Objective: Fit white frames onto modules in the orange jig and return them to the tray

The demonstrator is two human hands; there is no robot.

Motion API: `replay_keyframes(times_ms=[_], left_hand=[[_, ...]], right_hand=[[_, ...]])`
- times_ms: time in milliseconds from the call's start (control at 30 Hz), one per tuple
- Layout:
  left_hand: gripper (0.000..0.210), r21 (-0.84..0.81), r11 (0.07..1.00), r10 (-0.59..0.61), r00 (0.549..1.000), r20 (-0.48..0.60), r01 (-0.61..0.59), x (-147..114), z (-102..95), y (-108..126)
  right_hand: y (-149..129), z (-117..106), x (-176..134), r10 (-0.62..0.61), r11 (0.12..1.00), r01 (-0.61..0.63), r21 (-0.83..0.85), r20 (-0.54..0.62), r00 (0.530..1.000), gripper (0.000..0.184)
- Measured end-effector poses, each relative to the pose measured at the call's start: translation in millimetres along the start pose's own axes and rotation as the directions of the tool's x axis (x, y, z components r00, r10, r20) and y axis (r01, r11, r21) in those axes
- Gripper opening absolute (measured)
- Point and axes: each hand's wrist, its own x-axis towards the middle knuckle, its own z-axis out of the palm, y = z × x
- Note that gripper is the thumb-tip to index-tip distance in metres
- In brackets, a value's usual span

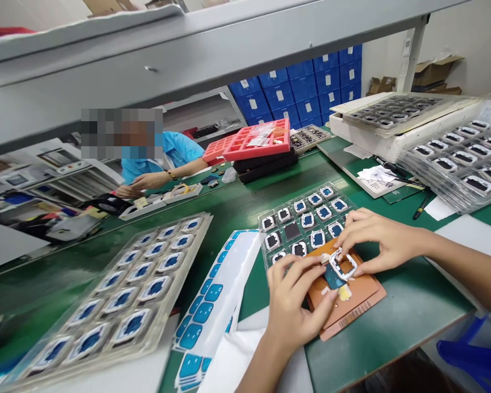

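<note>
Over an orange fixture plate (pixel 362 305) my right hand (pixel 378 240) grips a white rounded plastic frame (pixel 355 267) between fingers and thumb. A blue film piece (pixel 334 281) lies under the frame's left side. My left hand (pixel 292 300) pinches around this film, its thumb at the lower edge and fingertips by the frame's left corner. A small yellow patch (pixel 345 292) shows on the fixture beside the left thumb. Just behind my hands is a clear tray (pixel 264 232) of white frames, some with blue centres, others dark.
Left of my hands lie sheets of blue stickers (pixel 229 273) and a larger tray (pixel 202 234) of blue-centred frames. Stacked trays (pixel 442 183) and a pen (pixel 421 207) are at right. A co-worker (pixel 163 158) sits across the green table (pixel 229 210) near red trays (pixel 257 131).
</note>
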Motion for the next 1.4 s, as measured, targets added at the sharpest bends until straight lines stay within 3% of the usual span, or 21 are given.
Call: replay_keyframes(times_ms=[100,300,567,867,1100,1400], left_hand=[[0.030,-0.017,0.998,-0.068,0.998,-0.017,0.067,0.3,0.8,-1.5],[0.044,-0.054,0.988,-0.140,0.988,0.065,0.144,-0.7,2.4,-1.5],[0.042,-0.069,0.983,-0.163,0.983,0.089,0.169,0.4,2.6,0.2],[0.040,-0.075,0.985,-0.147,0.986,0.073,0.153,-0.8,2.2,0.3],[0.036,-0.052,0.979,-0.190,0.971,0.149,0.199,-2.4,-0.4,-0.5],[0.042,-0.256,0.929,-0.205,0.947,0.247,0.268,-2.7,-2.6,-7.6]], right_hand=[[-2.8,5.8,1.3,-0.035,0.999,0.033,-0.029,-0.040,0.999,0.026],[-3.2,20.2,3.8,-0.108,0.994,0.105,-0.028,-0.111,0.988,0.022],[-3.3,24.8,3.7,-0.091,0.995,0.087,-0.043,-0.103,0.991,0.026],[-3.6,27.1,4.1,-0.101,0.995,0.099,-0.021,-0.116,0.988,0.019],[1.2,30.3,4.0,-0.114,0.993,0.117,0.017,-0.111,0.987,0.016],[-0.5,31.8,7.1,-0.078,0.991,0.094,0.099,-0.154,0.985,0.022]])
